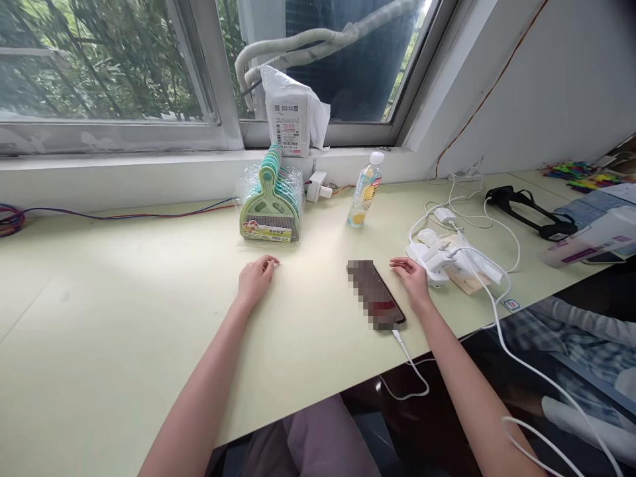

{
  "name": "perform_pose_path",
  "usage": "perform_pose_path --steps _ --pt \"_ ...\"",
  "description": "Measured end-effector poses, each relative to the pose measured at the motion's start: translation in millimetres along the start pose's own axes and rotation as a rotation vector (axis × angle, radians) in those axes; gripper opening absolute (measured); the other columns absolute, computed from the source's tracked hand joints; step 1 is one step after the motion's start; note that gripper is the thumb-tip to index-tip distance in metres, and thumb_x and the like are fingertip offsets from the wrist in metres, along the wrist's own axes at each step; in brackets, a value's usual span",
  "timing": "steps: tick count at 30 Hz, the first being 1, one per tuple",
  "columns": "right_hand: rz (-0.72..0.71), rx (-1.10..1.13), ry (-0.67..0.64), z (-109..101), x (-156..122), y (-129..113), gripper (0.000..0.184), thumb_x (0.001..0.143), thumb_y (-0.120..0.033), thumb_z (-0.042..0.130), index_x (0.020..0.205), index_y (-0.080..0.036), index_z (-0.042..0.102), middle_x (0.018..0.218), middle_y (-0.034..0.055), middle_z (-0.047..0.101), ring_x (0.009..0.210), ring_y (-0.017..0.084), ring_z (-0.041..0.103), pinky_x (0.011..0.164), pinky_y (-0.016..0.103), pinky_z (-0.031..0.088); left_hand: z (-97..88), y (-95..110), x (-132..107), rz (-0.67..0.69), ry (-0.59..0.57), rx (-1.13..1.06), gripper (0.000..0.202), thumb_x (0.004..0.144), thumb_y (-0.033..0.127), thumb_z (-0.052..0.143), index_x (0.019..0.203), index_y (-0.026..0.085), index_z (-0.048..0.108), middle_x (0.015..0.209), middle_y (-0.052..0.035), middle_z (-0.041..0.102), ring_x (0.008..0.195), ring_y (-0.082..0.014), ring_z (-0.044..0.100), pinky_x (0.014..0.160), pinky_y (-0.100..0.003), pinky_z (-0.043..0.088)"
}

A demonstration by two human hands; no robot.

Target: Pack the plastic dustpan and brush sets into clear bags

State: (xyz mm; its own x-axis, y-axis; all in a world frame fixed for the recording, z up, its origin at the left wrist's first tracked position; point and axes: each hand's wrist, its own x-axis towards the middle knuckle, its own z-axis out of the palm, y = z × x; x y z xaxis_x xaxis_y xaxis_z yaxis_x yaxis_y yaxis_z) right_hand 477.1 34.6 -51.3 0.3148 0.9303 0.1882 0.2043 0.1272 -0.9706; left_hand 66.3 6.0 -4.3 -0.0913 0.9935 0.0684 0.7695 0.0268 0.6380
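My left hand [256, 278] rests palm down on the pale green table [124, 318], fingers loosely curled and holding nothing. It lies just in front of a bagged stack of small green dustpan-and-brush sets [271, 202]. My right hand [412, 281] also rests on the table, fingers relaxed and apart, empty. It sits right beside a phone [376, 293] lying flat with a white charging cable [410, 371] plugged into its near end.
A small drink bottle [365, 190] stands behind the phone. White chargers and cords [447, 255] lie to the right, with a black strap [527, 209] and a white machine [596, 238] farther right. A white parcel [291, 119] leans on the windowsill. Another person's legs [571, 331] show at right.
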Motion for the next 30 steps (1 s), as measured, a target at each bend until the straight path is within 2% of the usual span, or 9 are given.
perform_pose_path --steps 9,18,22,26,30 --pt "-0.012 -0.042 -0.003 0 3 8 0.023 0.067 -0.024 0.058 0.085 -0.019 0.07 0.091 0.0062 0.071 0.086 0.02 0.068 0.089 0.039 0.053 3.2 -4 3 0.018 0.001 0.028 0.036 0.094 0.032 0.035 0.1 0.024 0.07 0.066 -0.0016 0.064 0.081 -0.0214 0.061 0.069 -0.028 0.039" --pt "-0.033 -0.059 0.021 4 7 12 0.023 0.065 -0.025 0.054 0.08 -0.019 0.069 0.085 0.0062 0.072 0.08 0.02 0.068 0.088 0.04 0.054 5.1 -3 2 0.043 0.018 0.078 0.035 0.096 0.03 0.035 0.103 0.024 0.069 0.08 -0.0036 0.07 0.09 -0.0219 0.063 0.074 -0.028 0.041" --pt "-0.025 -0.036 0.032 4 6 11 0.021 0.063 -0.027 0.056 0.077 -0.019 0.07 0.083 0.0061 0.072 0.078 0.02 0.067 0.087 0.04 0.053 6.0 -3 1 0.053 0.023 0.122 0.036 0.096 0.03 0.035 0.105 0.023 0.069 0.093 -0.0051 0.072 0.096 -0.0228 0.063 0.079 -0.029 0.043" --pt "-0.008 0.004 0.056 6 4 3 0.02 0.061 -0.03 0.058 0.075 -0.02 0.069 0.082 0.0052 0.071 0.077 0.019 0.066 0.084 0.039 0.053 4.8 -3 0 0.061 0.023 0.129 0.036 0.096 0.031 0.035 0.106 0.024 0.069 0.103 -0.0061 0.072 0.101 -0.024 0.062 0.081 -0.03 0.043" --pt "0.006 0.066 0.088 7 -7 -20 0.02 0.063 -0.035 0.059 0.075 -0.021 0.066 0.082 0.0059 0.071 0.077 0.019 0.067 0.08 0.037 0.055 2.9 -3 0 0.066 0.022 0.134 0.037 0.097 0.031 0.034 0.105 0.023 0.069 0.104 -0.0068 0.071 0.101 -0.0249 0.063 0.082 -0.031 0.043"
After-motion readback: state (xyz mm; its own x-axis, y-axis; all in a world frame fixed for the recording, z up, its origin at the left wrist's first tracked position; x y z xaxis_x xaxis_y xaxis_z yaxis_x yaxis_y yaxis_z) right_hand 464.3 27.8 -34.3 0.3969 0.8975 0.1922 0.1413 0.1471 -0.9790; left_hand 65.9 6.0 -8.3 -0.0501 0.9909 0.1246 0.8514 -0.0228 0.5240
